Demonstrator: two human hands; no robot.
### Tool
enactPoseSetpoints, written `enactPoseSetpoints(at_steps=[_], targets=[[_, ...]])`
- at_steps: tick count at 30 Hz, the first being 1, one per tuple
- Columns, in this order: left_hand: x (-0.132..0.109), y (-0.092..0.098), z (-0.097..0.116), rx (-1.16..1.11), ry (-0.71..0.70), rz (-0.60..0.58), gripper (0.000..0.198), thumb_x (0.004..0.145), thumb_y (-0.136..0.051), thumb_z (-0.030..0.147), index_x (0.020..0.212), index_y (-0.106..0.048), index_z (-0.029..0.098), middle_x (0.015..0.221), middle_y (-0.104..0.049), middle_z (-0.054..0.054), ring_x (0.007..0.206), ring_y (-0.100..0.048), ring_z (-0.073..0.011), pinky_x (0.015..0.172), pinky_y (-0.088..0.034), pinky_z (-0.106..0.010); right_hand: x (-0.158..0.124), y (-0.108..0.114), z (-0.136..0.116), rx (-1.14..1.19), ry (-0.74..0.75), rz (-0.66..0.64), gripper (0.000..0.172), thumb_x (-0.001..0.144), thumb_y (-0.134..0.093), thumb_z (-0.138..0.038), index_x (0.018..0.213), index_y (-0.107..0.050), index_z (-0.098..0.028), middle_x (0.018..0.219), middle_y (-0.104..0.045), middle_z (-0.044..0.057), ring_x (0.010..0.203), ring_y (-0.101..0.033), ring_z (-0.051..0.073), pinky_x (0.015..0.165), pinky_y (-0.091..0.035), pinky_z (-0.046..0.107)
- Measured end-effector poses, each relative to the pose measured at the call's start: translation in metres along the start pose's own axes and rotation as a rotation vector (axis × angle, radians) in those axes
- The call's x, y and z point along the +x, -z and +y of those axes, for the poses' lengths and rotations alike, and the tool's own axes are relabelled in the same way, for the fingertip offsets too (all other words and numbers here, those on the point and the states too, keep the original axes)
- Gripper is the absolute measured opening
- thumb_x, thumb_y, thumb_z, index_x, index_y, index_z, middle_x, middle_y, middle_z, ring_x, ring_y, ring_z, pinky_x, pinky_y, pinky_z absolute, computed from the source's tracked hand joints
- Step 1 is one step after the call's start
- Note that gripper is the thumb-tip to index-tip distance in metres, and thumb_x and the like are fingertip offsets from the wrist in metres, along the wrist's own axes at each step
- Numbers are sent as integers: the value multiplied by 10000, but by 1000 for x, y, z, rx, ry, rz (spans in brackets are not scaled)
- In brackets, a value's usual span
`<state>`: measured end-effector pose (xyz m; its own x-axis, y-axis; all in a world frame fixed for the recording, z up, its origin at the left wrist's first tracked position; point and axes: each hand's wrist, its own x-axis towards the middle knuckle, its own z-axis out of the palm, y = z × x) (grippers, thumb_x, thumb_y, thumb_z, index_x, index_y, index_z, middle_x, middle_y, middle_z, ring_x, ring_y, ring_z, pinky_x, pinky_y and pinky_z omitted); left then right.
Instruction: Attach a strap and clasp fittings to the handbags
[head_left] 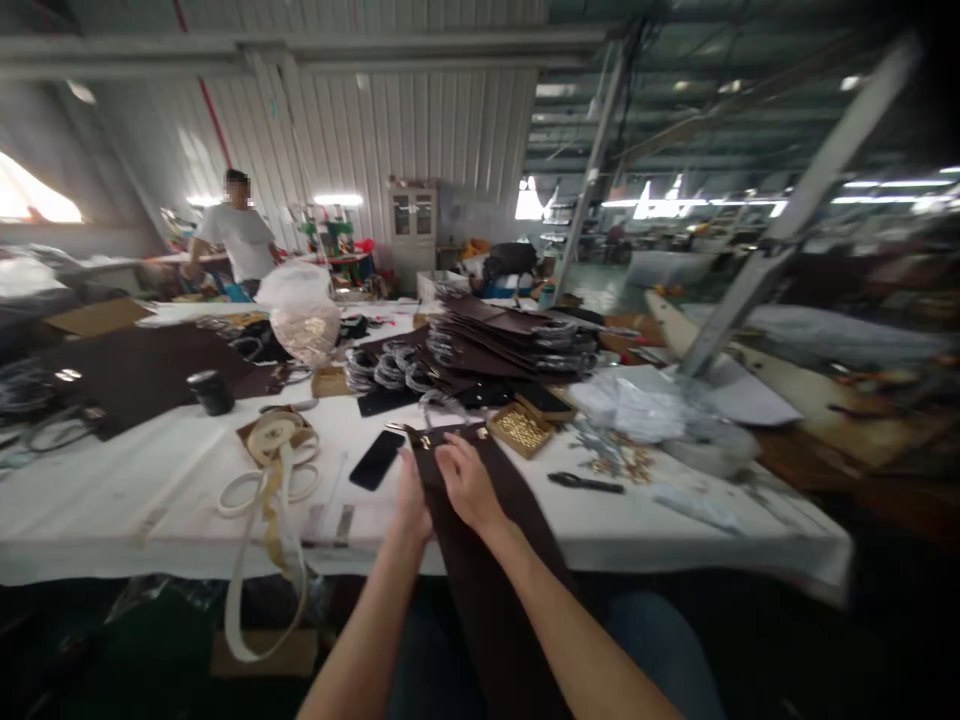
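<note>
The fingers of the left hand are closed on the left edge of a dark brown panel, the thumb on the near side and the other fingertips hidden. The right hand lies over the panel's face close to its top end, its fingers bent and partly drawn together; whether they pinch anything cannot be told.

The panel's top end rests over the bench, and its long body slopes down between the forearms towards the lap. Small shiny metal fittings sit near that top end.

Just left of the left hand lies a black phone. Beyond the right hand, an open box holds many small gold-coloured pieces. Further right on the bench are a black pen-like tool, a scatter of loose metal bits and crumpled clear plastic. To the left, a roll of pale tape trails a loop over the bench's front edge, with a dark spool behind it.

Towards the back rises an uneven stack of brown panels, with plastic-wrapped loops in front and a filled clear bag to its left.

Past the bench, a person in a pale top stands at the left, and a cabinet stands against the ribbed wall.
</note>
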<state>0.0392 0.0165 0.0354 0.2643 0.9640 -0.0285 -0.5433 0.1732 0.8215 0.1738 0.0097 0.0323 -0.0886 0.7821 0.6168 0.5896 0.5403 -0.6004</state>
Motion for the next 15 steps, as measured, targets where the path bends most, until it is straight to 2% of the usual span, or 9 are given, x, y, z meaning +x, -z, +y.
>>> enactPoseSetpoints(at_steps=[2,5,7,9,12,13,15], targets=[[6,22,-29,39,89,181,755,1050,-554,805,1352,-731,135,1185,-830,-215,1155,-804,-334,1021,-688,-472,-6,-29,40,-55,-44,-143,418,1217,-464,-424,1306,-808,-205,1496,-715,166,1427,-641,352,1231,-546,572],[20,54,-46,508,97,371,488,1069,-675,549,1263,-765,111,1112,-852,-204,1017,-828,-304,912,-683,-409,-23,-48,73,-149,-9,-202,424,1197,-490,-326,1526,-713,-177,1605,-647,165,1496,-579,351,1290,-483,585],[32,66,-42,760,74,405,375,1057,-693,469,1140,-801,119,1070,-859,-188,974,-823,-299,833,-649,-365,-30,-49,79,-173,-22,-158,444,1186,-483,-274,1571,-682,-177,1630,-625,157,1517,-555,339,1306,-467,562],[45,71,-31,900,63,432,310,1015,-743,431,932,-804,139,934,-843,-170,941,-807,-313,785,-592,-342,-32,-48,80,-196,-50,-106,441,1178,-493,-260,1566,-684,-178,1627,-621,156,1513,-550,334,1303,-468,542],[54,72,-17,1107,42,467,396,971,-777,407,648,-702,190,656,-722,-132,817,-762,-323,758,-513,-355,-31,-48,80,-269,-58,-73,429,1185,-492,-263,1557,-683,-166,1616,-619,167,1494,-548,338,1296,-457,535],[53,71,-14,1154,35,476,418,971,-772,407,618,-680,201,619,-693,-123,781,-746,-319,757,-497,-360,-31,-49,80,-294,-60,-74,424,1188,-485,-258,1552,-682,-163,1612,-620,171,1488,-548,340,1294,-451,534],[43,70,-11,1212,7,504,355,997,-733,402,705,-721,200,683,-733,-123,795,-744,-308,771,-481,-357,-31,-52,80,-328,-69,-86,419,1188,-472,-244,1546,-676,-165,1603,-620,175,1482,-544,343,1293,-437,535]])
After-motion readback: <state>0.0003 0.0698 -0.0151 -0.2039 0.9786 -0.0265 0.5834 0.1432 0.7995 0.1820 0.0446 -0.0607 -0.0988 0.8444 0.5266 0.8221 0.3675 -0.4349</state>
